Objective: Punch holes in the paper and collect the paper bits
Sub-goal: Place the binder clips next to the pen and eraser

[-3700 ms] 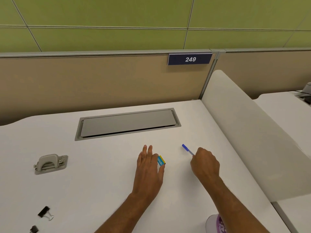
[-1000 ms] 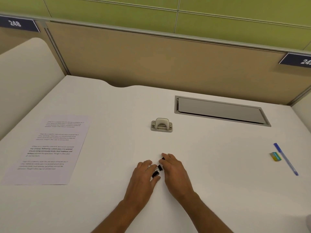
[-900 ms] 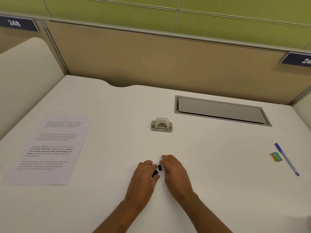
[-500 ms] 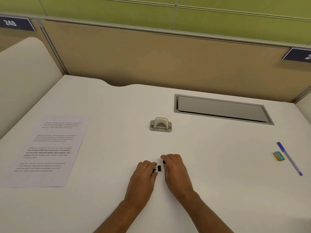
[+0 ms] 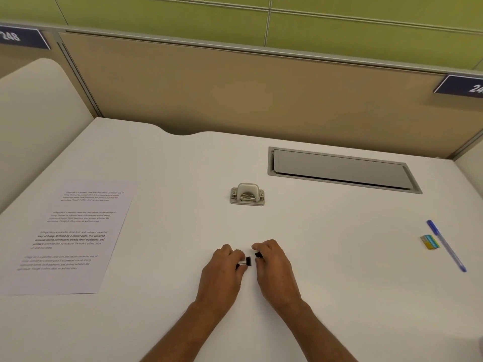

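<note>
A printed paper sheet [image 5: 70, 236] lies flat at the left of the white desk [image 5: 339, 283]. A small grey hole punch [image 5: 247, 195] stands mid-desk, beyond both hands. My left hand [image 5: 222, 273] pinches a black binder clip [image 5: 245, 262] by its wire handles, just over the desk. My right hand [image 5: 274, 267] holds a second black binder clip [image 5: 258, 255] at its fingertips, close beside the first. No paper bits are visible.
A blue pen [image 5: 446, 245] and a small yellow-and-teal eraser [image 5: 430, 242] lie at the right. A grey cable hatch [image 5: 339, 169] is set into the desk at the back right. Beige partition panels close off the back and left.
Since 3.7 s ago the view swung left, away from pen and eraser. Over the last second the two clips moved slightly apart, one in each hand.
</note>
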